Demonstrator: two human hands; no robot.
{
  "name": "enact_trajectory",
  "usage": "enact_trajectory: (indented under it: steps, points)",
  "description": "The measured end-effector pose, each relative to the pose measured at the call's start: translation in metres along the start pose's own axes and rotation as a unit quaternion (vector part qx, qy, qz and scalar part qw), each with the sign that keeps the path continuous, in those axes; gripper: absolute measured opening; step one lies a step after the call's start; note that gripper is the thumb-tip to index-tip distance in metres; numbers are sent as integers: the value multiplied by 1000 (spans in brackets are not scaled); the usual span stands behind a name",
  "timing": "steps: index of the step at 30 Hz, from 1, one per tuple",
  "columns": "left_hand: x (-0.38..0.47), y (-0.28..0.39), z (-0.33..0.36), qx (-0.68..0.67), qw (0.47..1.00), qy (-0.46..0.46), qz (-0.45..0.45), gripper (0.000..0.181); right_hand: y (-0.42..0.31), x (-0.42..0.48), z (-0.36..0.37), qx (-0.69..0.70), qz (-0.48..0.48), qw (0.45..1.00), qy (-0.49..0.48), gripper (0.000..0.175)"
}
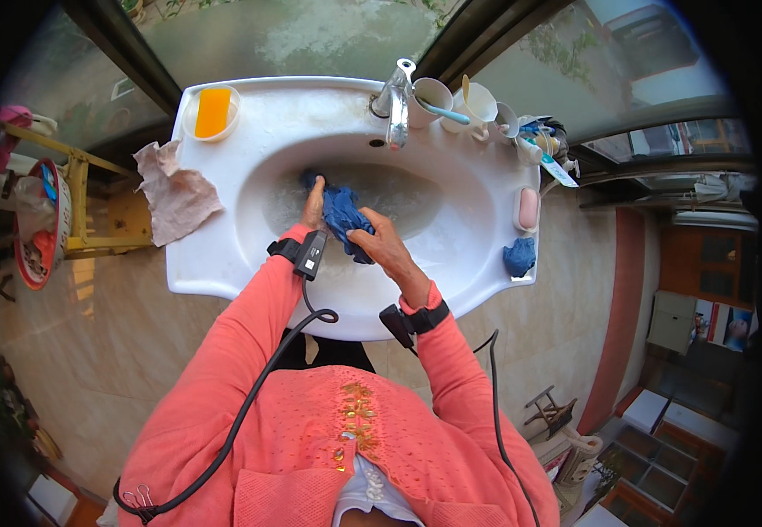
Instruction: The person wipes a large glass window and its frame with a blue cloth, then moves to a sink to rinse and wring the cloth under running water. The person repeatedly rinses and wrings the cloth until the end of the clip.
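A wet, bunched blue cloth is held in both hands over the basin of a white washbasin. My left hand grips its left side, thumb up, near the cloudy water in the bowl. On the cloth's right side, my right hand has thumb and fingers closed around its folds. Part of the cloth dips towards the water beyond my left hand. The chrome faucet stands behind the bowl. A second crumpled blue cloth lies on the right rim.
An orange soap bar sits in a round dish at the back left. A pinkish rag drapes over the left edge. Cups, a toothpaste tube and pink soap line the right side. A yellow stand is at the left.
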State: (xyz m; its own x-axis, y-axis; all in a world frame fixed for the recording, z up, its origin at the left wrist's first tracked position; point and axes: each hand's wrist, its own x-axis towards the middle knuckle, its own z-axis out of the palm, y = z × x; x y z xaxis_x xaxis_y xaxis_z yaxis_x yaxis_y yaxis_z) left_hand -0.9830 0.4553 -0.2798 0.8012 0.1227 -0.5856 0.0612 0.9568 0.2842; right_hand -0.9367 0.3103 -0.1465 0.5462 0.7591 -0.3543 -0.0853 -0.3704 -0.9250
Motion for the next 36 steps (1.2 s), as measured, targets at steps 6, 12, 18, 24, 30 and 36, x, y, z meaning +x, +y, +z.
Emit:
enact_trajectory:
  steps: [6, 12, 18, 24, 30, 36]
  points:
    - [-11, -11, 16, 22, 996, -86, 29, 43, -10, -1, 22, -261, -188, 931, 172, 35]
    - [-26, -38, 40, 13, 997, -12, 76, 34, 18, 49, 7, -204, -62, 932, 293, 37]
    - [-42, -19, 60, 103, 990, 90, 25, 35, 73, 66, -50, -261, 7, 899, 351, 36]
    - [-41, -6, 35, 13, 983, 182, 9, 95, 128, 53, -56, -367, -14, 869, 330, 43]
    - [-7, -27, -8, -3, 997, 62, 54, 62, 84, 44, -6, 57, 220, 971, 75, 40]
    - [6, 2, -7, -18, 995, 90, -41, 31, 10, 3, -14, 85, -70, 993, -36, 21]
